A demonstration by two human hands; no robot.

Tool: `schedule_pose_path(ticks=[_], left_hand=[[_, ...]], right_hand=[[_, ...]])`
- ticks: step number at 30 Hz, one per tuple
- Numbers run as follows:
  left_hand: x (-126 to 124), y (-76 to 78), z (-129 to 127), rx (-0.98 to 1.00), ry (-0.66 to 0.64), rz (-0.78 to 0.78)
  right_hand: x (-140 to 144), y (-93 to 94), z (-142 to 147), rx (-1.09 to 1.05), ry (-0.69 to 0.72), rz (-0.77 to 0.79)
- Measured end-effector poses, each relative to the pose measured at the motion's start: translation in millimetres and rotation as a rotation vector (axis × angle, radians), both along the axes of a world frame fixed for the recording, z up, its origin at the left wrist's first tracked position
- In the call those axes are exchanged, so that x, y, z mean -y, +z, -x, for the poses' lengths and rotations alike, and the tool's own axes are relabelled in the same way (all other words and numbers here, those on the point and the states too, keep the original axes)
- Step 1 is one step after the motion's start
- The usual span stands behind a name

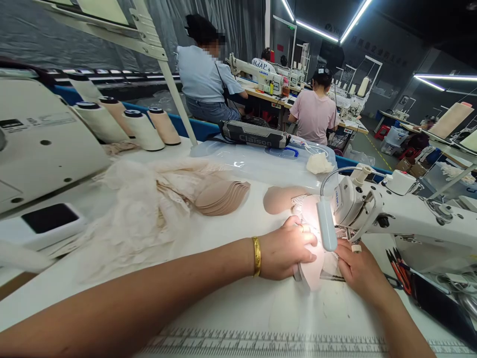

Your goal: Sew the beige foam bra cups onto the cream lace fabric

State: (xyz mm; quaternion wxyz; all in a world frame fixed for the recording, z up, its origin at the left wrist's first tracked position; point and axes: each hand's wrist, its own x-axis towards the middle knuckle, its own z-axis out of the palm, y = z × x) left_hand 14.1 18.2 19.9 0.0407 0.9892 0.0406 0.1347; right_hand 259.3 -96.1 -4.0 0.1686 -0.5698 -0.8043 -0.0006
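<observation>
My left hand (285,248), with a gold bangle on the wrist, grips a beige bra cup with lace trim (311,271) and presses it on the white table (231,308). My right hand (359,271) lies on the cup's right side, fingers on the fabric just below the needle area of the white sewing machine (406,214). The machine's small lamp (327,226) shines on the piece. A second beige cup (279,199) lies just behind my left hand.
A stack of beige cups (223,196) and a pile of lace fabric (137,219) lie at left. Thread cones (143,129) stand behind. A clear plastic tray (261,161) sits at the back. Scissors and pens (398,266) lie at right. Other people sew at far tables.
</observation>
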Motion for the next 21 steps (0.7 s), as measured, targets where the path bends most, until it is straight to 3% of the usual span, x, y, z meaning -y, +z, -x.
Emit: schedule_pose_path(ticks=[9,15,21], left_hand=[[-3,-4.4,-2,0.023,0.033,0.064],[3,1.6,1,-0.043,-0.026,0.091],[3,-3.1,4,-0.03,0.03,0.146]], right_hand=[[-5,-10.0,3,0.062,-0.054,-0.094],[1,-6.9,12,0.108,0.031,-0.046],[3,-9.8,17,0.11,0.03,-0.042]])
